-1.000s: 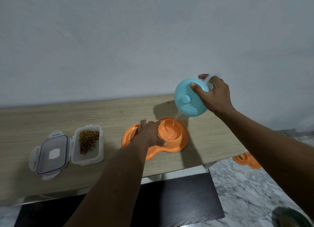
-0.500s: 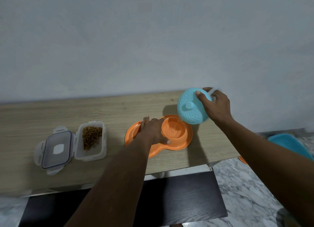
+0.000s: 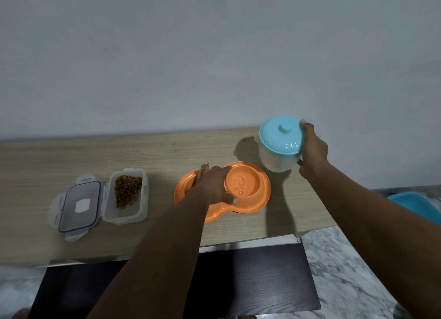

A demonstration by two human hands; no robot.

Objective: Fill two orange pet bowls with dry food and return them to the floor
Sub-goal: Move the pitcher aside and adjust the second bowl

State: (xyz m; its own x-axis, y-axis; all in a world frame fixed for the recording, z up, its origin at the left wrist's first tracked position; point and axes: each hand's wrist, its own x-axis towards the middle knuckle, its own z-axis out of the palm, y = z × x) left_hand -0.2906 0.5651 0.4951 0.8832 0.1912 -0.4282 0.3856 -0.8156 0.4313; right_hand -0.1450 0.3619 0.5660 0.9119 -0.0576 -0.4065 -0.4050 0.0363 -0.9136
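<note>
1. The orange pet bowl (image 3: 261,199) is on the tabletop (image 3: 71,156), not on the floor. Its right-hand well (image 3: 242,183) looks wet and rippled rather than filled with kibble. The other well is hidden under the left grip (image 3: 210,187), so I cannot tell what is in it.
2. The left grip lies flat and wide across the bowl, fingers straight and thumb against the rim of the right well. It steadies the bowl and clasps nothing.
3. The right grip (image 3: 312,149) is wrapped round a clear jar (image 3: 274,162) with a turquoise lid (image 3: 281,137). The jar is upright, just behind and to the right of the bowl.
4. Left of the bowl an open food box (image 3: 126,211) holds the dry food (image 3: 127,189), with its lid (image 3: 78,206) further left. As I judge it, the feeding is barely begun — no kibble shows in the bowl, a second bowl is not in view, and both must go back to the floor.
5. A second ago the jar was tipped over the right well, a thin stream running from it. It is now turned upright and lowered beside the bowl — the left grip has not shifted.
</note>
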